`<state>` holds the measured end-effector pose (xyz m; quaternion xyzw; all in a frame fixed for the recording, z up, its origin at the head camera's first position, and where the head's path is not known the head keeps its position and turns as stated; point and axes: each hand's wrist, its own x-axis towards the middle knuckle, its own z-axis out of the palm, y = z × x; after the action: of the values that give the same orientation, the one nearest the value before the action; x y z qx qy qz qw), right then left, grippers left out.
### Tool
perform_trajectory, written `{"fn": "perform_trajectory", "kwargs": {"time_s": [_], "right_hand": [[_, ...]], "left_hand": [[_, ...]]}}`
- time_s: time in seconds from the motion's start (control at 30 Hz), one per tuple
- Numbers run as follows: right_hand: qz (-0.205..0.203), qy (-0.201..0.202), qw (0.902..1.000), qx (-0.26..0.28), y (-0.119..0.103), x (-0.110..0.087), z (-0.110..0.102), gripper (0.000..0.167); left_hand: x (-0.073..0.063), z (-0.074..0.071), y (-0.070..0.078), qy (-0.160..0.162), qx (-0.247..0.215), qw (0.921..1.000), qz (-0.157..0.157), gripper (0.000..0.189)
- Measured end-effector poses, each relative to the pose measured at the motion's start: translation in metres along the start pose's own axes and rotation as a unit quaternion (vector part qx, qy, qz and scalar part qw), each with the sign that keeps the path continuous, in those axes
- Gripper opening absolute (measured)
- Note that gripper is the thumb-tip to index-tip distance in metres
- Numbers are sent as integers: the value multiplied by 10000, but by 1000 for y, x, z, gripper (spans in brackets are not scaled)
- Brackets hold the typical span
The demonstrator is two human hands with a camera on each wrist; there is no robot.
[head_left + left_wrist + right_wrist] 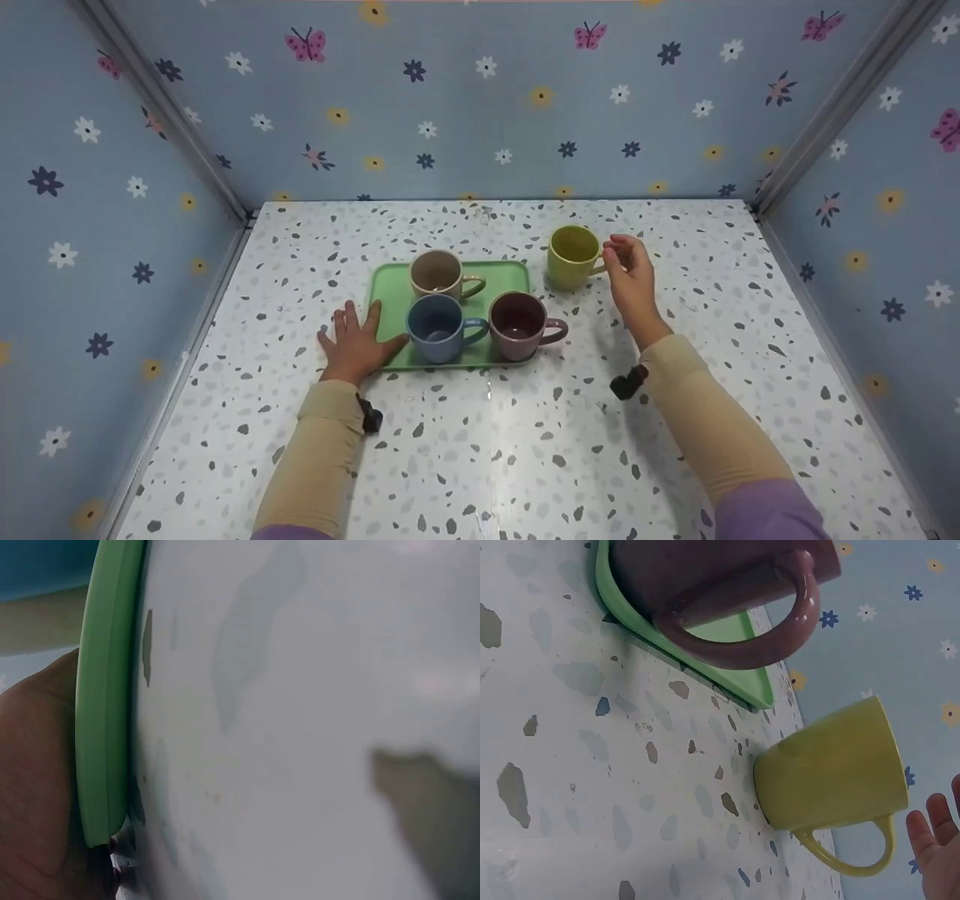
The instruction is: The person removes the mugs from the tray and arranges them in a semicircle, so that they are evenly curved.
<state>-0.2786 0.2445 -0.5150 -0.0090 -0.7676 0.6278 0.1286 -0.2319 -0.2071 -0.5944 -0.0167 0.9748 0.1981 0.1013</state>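
A green tray [394, 315] bears three mugs: a beige one [437, 276] at the back, a blue one [435, 334] at front left and a dark mauve one [517, 334] at front right. My left hand [356, 349] rests with spread fingers at the tray's left edge, its thumb close to the blue mug. Off the tray, beyond its right side, a yellow-green mug [572, 262] stands upright on the table. Beside its handle [855, 859] is my right hand [630, 281], fingers loosely bent; the right wrist view shows a small gap between them.
The speckled white table [480, 450] is enclosed by a blue patterned back wall [480, 105] and two side walls. Black wrist cameras sit on both forearms, the right one [628, 382] hanging above the tabletop.
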Motion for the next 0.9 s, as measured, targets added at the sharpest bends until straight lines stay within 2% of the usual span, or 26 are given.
{"fn": "perform_trajectory", "kwargs": {"time_s": [0.2, 0.33, 0.43, 0.7, 0.9], "right_hand": [[-23, -354, 9994, -52, -21, -26, 9, 37], [-44, -594, 9981, 178, -17, -37, 15, 37], [-81, -767, 9961, 438, -10, -42, 19, 38], [12, -1250, 9872, 992, 37, -46, 29, 37], [9, -1470, 9836, 1048, 49, -57, 35, 34]], "left_hand": [[1, 0, -1, -12, -3, 10000, 37, 105], [1, 0, -2, 10, -1, 10000, -1, 104], [2, 0, -2, 12, -37, 10000, -13, 104], [3, 1, -2, -22, -61, 10000, -23, 104], [4, 1, -2, -64, -6, 10000, -16, 105]]}}
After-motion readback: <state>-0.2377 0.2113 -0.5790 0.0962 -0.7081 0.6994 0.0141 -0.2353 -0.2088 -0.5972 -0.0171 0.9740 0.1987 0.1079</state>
